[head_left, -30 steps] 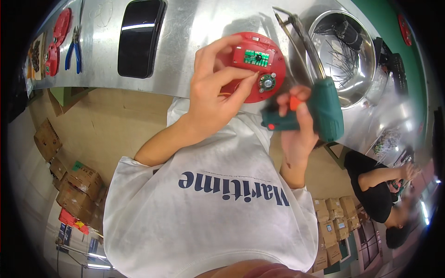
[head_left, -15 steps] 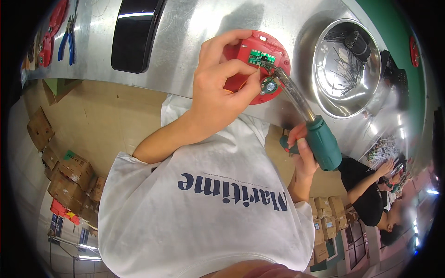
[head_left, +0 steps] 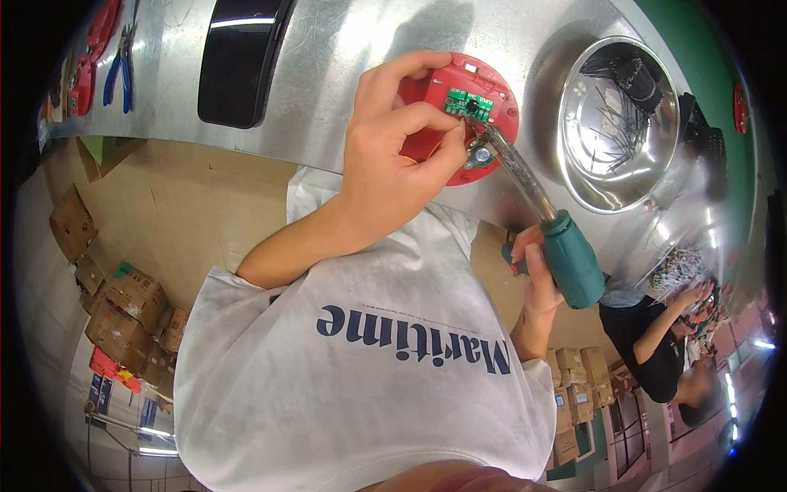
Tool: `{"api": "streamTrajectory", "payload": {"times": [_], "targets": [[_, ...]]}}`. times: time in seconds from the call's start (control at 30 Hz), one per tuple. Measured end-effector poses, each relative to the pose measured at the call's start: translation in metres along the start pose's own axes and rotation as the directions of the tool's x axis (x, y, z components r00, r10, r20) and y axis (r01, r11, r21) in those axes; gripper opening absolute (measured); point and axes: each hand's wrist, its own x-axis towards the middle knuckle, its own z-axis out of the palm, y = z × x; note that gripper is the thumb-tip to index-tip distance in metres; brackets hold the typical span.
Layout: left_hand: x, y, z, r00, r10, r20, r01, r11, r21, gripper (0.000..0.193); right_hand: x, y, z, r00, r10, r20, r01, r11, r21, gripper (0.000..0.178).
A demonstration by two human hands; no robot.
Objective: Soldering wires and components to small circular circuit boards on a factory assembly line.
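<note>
A round red plastic housing (head_left: 502, 111) with a small green circuit board (head_left: 459, 102) fixed inside it is at the table's near edge. My left hand (head_left: 393, 143) pinches a thin wire between thumb and forefinger beside the board, its other fingers against the housing's left side. An orange wire (head_left: 411, 159) loops below the pinch. My right hand (head_left: 534, 266) grips the dark green handle of a soldering gun (head_left: 574, 261). Its metal barrel slants up and left, the tip at the board's lower edge near the pinched fingers. A small round metal component (head_left: 482, 154) sits just below the tip.
A shiny steel bowl (head_left: 584, 176) with black cable ties stands to the right. A black phone-like slab (head_left: 238, 70) lies left on the metal table (head_left: 328, 107), with blue-handled pliers (head_left: 120, 78) farther left. At the right, another person (head_left: 652, 348) works over small parts.
The housing and my left hand have shifted slightly to the right. The soldering gun's tip stays near the board, and its handle has dropped a little toward me.
</note>
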Motion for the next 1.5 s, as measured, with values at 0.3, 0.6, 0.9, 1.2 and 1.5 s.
{"api": "streamTrajectory", "payload": {"times": [0.3, 0.6, 0.9, 1.2, 1.5], "targets": [[0.000, -0.001, 0.000, 1.000, -0.007, -0.002, 0.007, 1.000, -0.001, 0.007, -0.004, 0.007, -0.002, 0.998, -0.062, 0.022, 0.065, 0.970, -0.235, 0.022], [0.003, 0.004, -0.002, 0.998, -0.049, 0.032, 0.048, 0.999, 0.014, 0.005, -0.019, 0.019, -0.010, 0.970, 0.037, -0.241, 0.108, 0.820, 0.562, 0.045], [0.008, 0.009, -0.008, 0.991, -0.080, 0.111, 0.070, 0.993, 0.092, 0.005, -0.024, 0.043, -0.025, 0.948, 0.029, -0.317, 0.178, 0.777, 0.604, 0.034], [0.023, 0.028, -0.030, 0.939, -0.035, 0.342, -0.028, 0.983, 0.180, 0.032, -0.024, 0.043, -0.027, 0.935, 0.036, -0.352, 0.220, 0.720, 0.659, 0.032], [0.093, 0.024, -0.032, 0.702, -0.024, 0.712, -0.314, 0.886, 0.340, 0.046, -0.025, 0.048, -0.012, 0.895, 0.087, -0.437, 0.276, 0.662, 0.697, 0.031]]}}
